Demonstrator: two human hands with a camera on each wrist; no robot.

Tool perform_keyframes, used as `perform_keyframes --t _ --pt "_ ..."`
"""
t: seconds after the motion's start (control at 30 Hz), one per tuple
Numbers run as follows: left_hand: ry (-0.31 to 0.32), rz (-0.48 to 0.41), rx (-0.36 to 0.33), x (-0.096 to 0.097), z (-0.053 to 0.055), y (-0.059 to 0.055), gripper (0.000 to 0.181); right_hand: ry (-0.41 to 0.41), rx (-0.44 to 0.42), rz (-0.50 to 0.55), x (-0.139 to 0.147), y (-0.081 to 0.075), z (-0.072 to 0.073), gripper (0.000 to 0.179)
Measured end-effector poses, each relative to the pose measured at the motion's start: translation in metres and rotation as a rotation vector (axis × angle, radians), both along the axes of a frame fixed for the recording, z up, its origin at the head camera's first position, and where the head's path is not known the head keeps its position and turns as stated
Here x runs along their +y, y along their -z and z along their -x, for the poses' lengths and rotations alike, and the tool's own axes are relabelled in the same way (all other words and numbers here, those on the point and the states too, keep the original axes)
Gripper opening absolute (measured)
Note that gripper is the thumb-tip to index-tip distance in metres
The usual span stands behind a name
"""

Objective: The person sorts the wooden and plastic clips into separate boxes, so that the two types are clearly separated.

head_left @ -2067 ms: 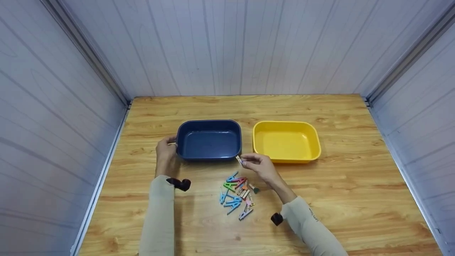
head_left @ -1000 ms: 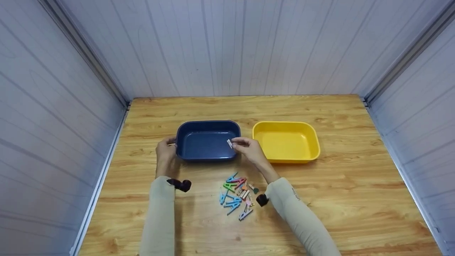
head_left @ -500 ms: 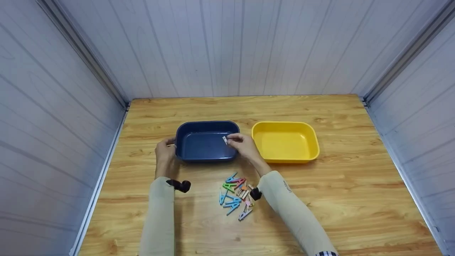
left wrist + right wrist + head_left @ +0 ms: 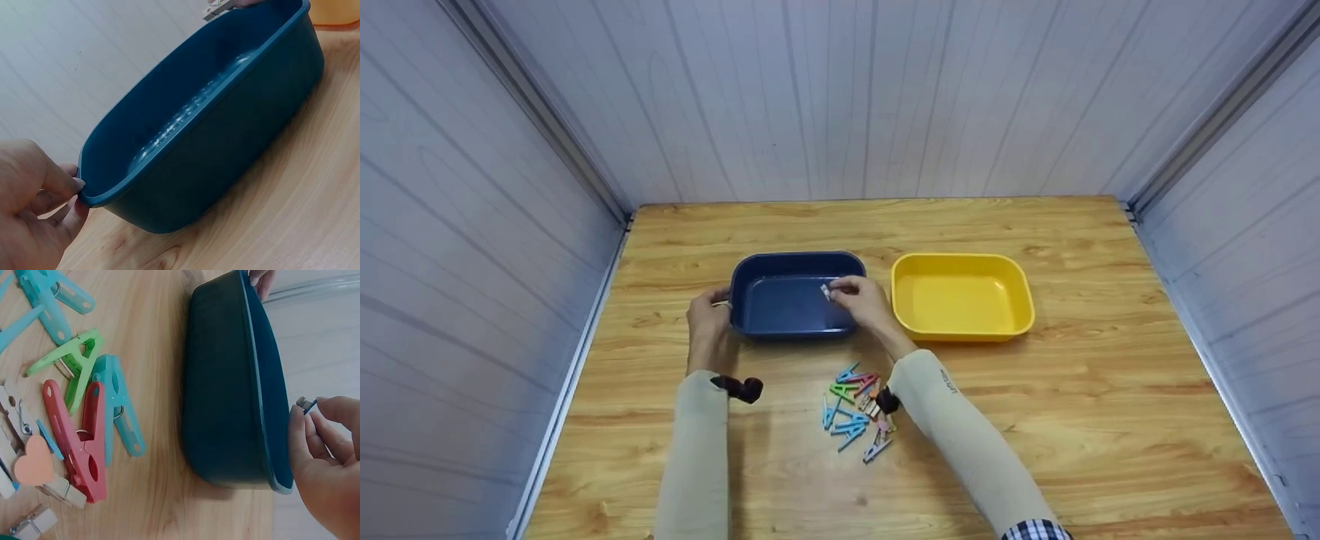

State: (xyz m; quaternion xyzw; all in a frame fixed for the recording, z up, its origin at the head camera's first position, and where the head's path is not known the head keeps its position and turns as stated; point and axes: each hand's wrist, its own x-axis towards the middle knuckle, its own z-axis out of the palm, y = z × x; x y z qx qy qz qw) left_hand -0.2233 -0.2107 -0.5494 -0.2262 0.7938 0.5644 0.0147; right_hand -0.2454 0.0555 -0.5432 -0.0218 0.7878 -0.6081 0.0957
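Observation:
My left hand (image 4: 708, 322) pinches the left-end rim of a dark blue plastic basin (image 4: 780, 304); the left wrist view shows thumb and fingers (image 4: 70, 185) at that rim. Over the right part of the basin, my right hand (image 4: 870, 306) holds a small wooden clothespin (image 4: 826, 292) between thumb and fingertips. In the right wrist view, the clothespin (image 4: 305, 404) is seen end-on above the basin's opening, partly covered by the fingers. Several clothespins (image 4: 851, 430) lie in a loose pile in front of the basin, among them a red one (image 4: 79, 444) and a green one (image 4: 76, 363).
A yellow basin (image 4: 964, 334) stands to the right of the blue one on the wooden table (image 4: 1072, 420). Light panel walls (image 4: 825, 97) enclose the back and both sides. A wooden clothespin with an orange heart (image 4: 34, 461) lies in the pile.
My right hand has carried the wooden clothespin from the blue basin's front right corner up and leftward over its inside. The left hand stays at the left rim.

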Motion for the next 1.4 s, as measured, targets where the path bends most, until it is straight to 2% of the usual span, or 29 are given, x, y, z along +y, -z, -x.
perform_keyframes --t 0.17,0.33,0.57,0.77,0.97,1.1,1.27,1.4 --pt "-0.007 -0.044 -0.011 0.0 0.0 -0.001 0.04 -0.004 -0.001 0.006 -0.004 0.003 -0.001 0.019" --pt "0.018 -0.003 -0.006 -0.002 -0.001 -0.001 0.04 0.007 0.001 0.018 -0.006 0.008 -0.002 0.019" --pt "0.028 0.084 0.001 -0.003 0.0 0.001 0.038 0.009 0.013 -0.077 -0.007 0.011 -0.001 0.018" --pt "0.011 -0.037 -0.018 -0.002 0.0 -0.003 0.039 0.051 0.022 -0.078 -0.007 0.011 0.0 0.018" --pt "0.011 -0.028 -0.015 -0.001 0.0 -0.003 0.04 0.091 0.031 -0.116 -0.009 0.012 0.0 0.019" --pt "0.0 -0.052 -0.02 0.0 0.0 -0.003 0.04 0.097 0.029 -0.14 -0.01 0.012 0.001 0.022" --pt "-0.015 -0.105 -0.034 0.0 0.0 -0.004 0.04 0.098 0.042 -0.129 -0.01 0.01 0.0 0.022" --pt "-0.009 -0.098 -0.04 0.0 0.0 -0.004 0.04 0.083 0.051 -0.089 -0.008 0.006 -0.001 0.022"
